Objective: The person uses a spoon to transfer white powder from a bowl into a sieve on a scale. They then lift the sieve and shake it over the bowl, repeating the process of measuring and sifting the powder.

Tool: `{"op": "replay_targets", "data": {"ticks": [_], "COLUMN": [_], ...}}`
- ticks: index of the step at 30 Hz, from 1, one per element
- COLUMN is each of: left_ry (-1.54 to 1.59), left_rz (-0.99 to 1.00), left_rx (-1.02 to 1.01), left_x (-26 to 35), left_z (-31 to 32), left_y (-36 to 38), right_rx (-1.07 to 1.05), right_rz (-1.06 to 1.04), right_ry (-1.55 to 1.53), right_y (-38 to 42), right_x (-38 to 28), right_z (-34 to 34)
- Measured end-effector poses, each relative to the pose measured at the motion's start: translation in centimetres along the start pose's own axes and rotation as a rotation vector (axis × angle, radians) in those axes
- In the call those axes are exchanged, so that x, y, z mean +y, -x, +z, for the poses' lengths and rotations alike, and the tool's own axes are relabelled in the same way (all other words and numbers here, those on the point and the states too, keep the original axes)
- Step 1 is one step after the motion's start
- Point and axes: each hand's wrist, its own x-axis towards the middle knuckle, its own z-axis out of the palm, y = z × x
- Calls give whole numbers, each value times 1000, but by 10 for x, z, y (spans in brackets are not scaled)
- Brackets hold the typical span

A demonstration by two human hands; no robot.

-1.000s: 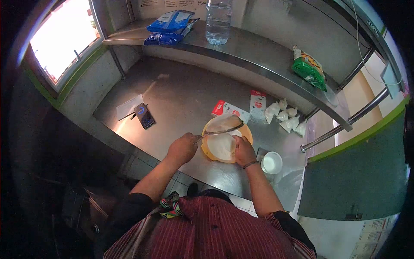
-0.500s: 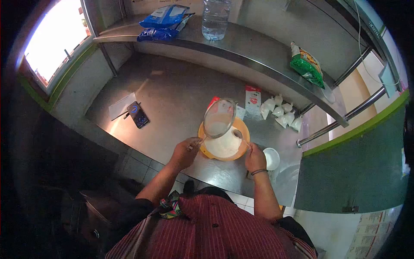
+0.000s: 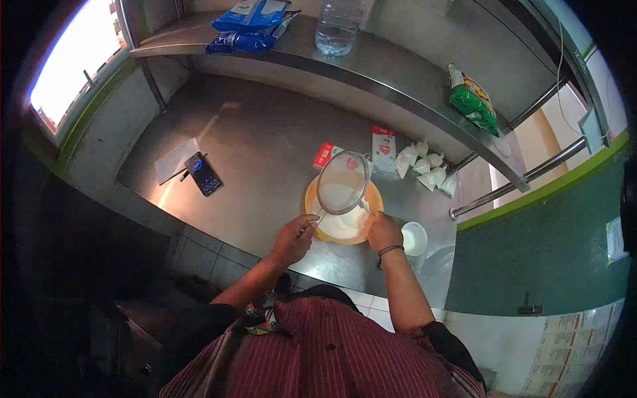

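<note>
My left hand is closed around the handle of a round mesh sieve, held tilted above the far part of a yellow-orange bowl. White powder covers the bottom of the bowl. My right hand, with a dark band at its wrist, grips a metal spoon at the bowl's right side. Most of the spoon's head is hidden behind the sieve rim. A white cup stands just right of my right hand.
Behind the bowl lie a red-and-white packet, a taller carton and several knotted bags of white powder. A phone rests on paper at left. The overhead shelf holds a water bottle, blue packs and a green bag.
The sieve has shifted slightly right over the bowl and now covers more of the spoon. My right hand has moved a little left, toward the bowl. The camera view has shifted slightly.
</note>
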Motion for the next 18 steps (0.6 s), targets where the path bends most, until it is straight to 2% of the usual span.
{"op": "replay_targets", "data": {"ticks": [2, 5, 6, 8, 13, 15, 17, 18], "left_ry": [37, 70, 66, 62, 19, 9, 0, -11], "left_rz": [-29, -52, -46, -44, -48, 75, 72, 70], "left_rx": [-6, -25, -37, -44, -53, -18, -29, -36], "left_x": [3, 4, 5, 6, 2, -5, -1, 4], "left_z": [0, -4, -6, -8, -16, -19, -26, -30], "left_y": [1, 1, 1, 1, -1, -3, -4, -5], "right_rx": [-135, -162, -163, -131, -110, -101, -19, -16], "right_rz": [14, -26, -20, 19, 50, 83, -36, -33], "right_ry": [49, 10, 12, -173, -238, -247, -533, -534], "right_y": [13, 15, 14, 11, 3, 7, 16, 16], "right_x": [-14, -8, -7, -5, 18, 30, 46, 57], "right_z": [-20, -13, -10, -2, 18, 24, 36, 50]}}
